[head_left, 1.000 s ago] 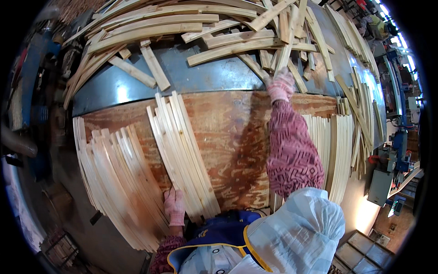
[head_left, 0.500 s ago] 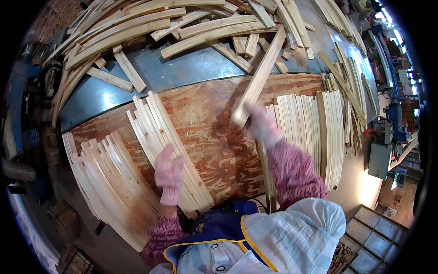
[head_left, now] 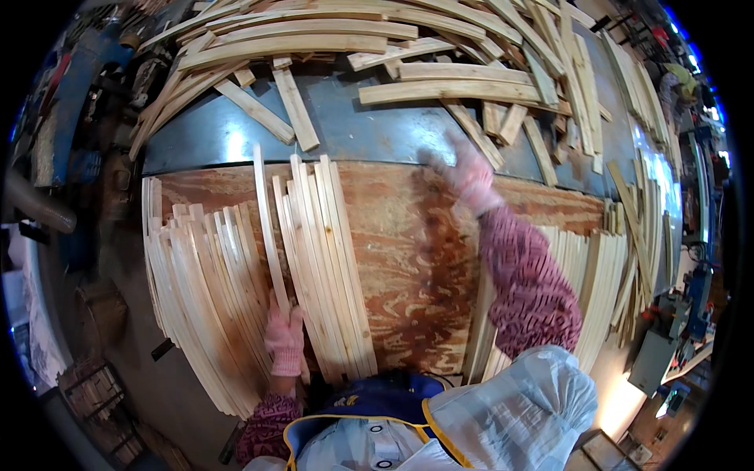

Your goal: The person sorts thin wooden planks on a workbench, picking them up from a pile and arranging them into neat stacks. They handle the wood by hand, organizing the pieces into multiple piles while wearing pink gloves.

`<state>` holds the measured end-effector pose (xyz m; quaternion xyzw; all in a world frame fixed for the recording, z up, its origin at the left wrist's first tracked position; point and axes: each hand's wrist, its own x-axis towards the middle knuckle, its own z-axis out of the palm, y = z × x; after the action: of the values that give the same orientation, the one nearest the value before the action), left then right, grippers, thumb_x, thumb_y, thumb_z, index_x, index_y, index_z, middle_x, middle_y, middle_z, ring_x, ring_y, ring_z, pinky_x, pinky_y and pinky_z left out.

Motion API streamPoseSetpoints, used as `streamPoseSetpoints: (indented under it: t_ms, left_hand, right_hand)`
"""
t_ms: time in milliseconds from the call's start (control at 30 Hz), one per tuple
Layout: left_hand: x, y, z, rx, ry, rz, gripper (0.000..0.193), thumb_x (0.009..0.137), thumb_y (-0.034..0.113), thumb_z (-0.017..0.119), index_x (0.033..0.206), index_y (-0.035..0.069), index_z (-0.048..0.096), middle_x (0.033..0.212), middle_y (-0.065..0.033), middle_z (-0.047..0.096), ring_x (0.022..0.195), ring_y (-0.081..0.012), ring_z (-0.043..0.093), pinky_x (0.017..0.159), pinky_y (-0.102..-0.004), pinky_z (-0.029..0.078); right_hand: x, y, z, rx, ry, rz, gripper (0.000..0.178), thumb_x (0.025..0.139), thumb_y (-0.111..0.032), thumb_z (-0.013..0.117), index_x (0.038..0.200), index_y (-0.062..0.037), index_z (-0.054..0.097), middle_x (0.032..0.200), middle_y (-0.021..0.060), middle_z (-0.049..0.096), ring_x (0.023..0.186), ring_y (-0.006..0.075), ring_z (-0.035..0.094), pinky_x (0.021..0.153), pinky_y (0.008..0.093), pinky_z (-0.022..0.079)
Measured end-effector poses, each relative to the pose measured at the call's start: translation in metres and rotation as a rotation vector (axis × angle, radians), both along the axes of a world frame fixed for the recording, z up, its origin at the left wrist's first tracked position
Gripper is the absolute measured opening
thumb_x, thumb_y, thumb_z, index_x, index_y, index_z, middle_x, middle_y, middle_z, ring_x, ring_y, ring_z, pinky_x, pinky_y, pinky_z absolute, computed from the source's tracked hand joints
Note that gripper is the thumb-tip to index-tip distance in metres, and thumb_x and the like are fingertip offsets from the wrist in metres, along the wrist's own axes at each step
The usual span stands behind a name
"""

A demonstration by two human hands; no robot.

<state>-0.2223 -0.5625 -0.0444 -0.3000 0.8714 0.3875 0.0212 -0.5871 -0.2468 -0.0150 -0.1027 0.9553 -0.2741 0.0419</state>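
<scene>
My gloved left hand (head_left: 284,339) is closed on a long, thin wooden strip (head_left: 268,220), which points away from me on edge. That strip lies in the gap between a wide row of strips (head_left: 196,290) at the left and a narrower bundle (head_left: 323,259) beside it. My right hand (head_left: 469,177), also in a pale pink glove, reaches over the far edge of the plywood board (head_left: 408,251). Its fingers are apart and somewhat blurred, with nothing seen in them. Close ahead of it are loose strips (head_left: 471,129) on the metal tabletop (head_left: 338,133).
A tangled heap of wooden strips (head_left: 306,45) covers the far part of the table. Another row of strips (head_left: 601,275) is at the right, partly behind my right arm. Loose slanting strips (head_left: 624,204) lie beyond it. Machinery (head_left: 687,314) stands farther right.
My right hand no longer holds the strip it had and has moved farther away from me. My left hand, earlier over the middle bundle, now grips a strip just left of it. The view has shifted.
</scene>
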Motion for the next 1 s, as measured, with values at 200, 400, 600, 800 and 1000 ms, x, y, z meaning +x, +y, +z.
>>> streamPoseSetpoints:
  t_ms: [200, 400, 600, 800, 1000]
  left_hand:
    - [0.060, 0.002, -0.051, -0.025, -0.463, -0.003, 0.052, 0.101, 0.033, 0.045, 0.146, 0.009, 0.040, 0.131, -0.0152, 0.052, 0.110, -0.0305, 0.057, 0.094, -0.0409, 0.048]
    - [0.011, 0.011, 0.010, -0.263, -0.164, -0.087, 0.048, 0.100, 0.032, 0.048, 0.143, 0.011, 0.046, 0.130, -0.0170, 0.051, 0.110, -0.0289, 0.058, 0.092, -0.0384, 0.049]
    - [-0.102, 0.039, 0.069, 0.661, 0.103, -0.295, 0.044, 0.093, 0.014, 0.056, 0.136, 0.007, 0.052, 0.102, -0.0157, 0.067, 0.095, -0.0253, 0.066, 0.083, -0.0309, 0.053]
    - [-0.125, 0.102, 0.024, 0.813, 0.126, -0.484, 0.029, 0.093, 0.012, 0.057, 0.119, 0.001, 0.059, 0.094, -0.0152, 0.067, 0.083, -0.0263, 0.068, 0.074, -0.0380, 0.056]
    - [-0.060, 0.103, 0.035, 2.120, -0.015, -0.003, 0.051, 0.096, 0.042, 0.058, 0.130, 0.006, 0.048, 0.093, -0.0105, 0.065, 0.075, -0.0229, 0.067, 0.063, -0.0340, 0.058]
  right_hand:
    - [-0.160, -0.059, 0.011, 1.156, 0.285, 0.237, 0.081, 0.089, -0.040, 0.062, 0.153, -0.0116, 0.021, 0.152, 0.0150, 0.035, 0.139, 0.0335, 0.035, 0.115, 0.0513, 0.026]
    - [-0.136, -0.086, 0.040, 0.879, 0.148, 0.370, 0.063, 0.088, -0.018, 0.059, 0.146, -0.0164, 0.035, 0.137, 0.0123, 0.050, 0.117, 0.0280, 0.052, 0.109, 0.0455, 0.033]
    - [0.074, -0.035, 0.078, -0.010, 0.491, 0.961, 0.058, 0.082, -0.025, 0.062, 0.138, -0.0257, 0.048, 0.126, 0.0053, 0.052, 0.121, 0.0250, 0.048, 0.108, 0.0548, 0.035]
    - [0.214, -0.002, 0.072, 0.224, 0.039, 0.458, 0.045, 0.089, -0.013, 0.053, 0.129, -0.0344, 0.058, 0.135, 0.0065, 0.051, 0.133, 0.0276, 0.044, 0.112, 0.0520, 0.033]
    - [0.291, 0.035, 0.000, 0.361, -0.235, 0.104, 0.046, 0.086, -0.008, 0.057, 0.128, -0.0270, 0.062, 0.143, 0.0109, 0.047, 0.125, 0.0339, 0.052, 0.103, 0.0404, 0.044]
